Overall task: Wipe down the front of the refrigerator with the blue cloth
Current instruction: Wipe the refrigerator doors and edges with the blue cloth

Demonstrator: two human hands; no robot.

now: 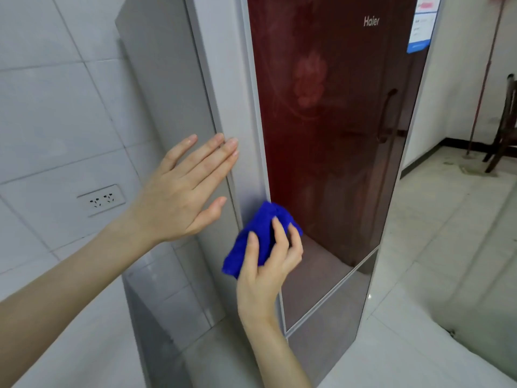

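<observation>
A tall refrigerator [330, 141] with a dark red glossy front and grey sides fills the middle of the head view. My right hand [265, 264] grips a bunched blue cloth [260, 233] and holds it against the left edge of the red door, low on the upper door. My left hand [181, 191] lies flat with straight fingers on the grey side panel [167, 79], fingertips at its front corner. A seam below the cloth separates the upper door from the lower door [321, 312].
A white tiled wall [56, 107] with a double power socket [101, 199] stands to the left. A blue-and-white label [422, 23] sticks to the door's top right. A dark wooden chair [503, 130] and a long pole [484, 79] stand at the far right on pale floor tiles.
</observation>
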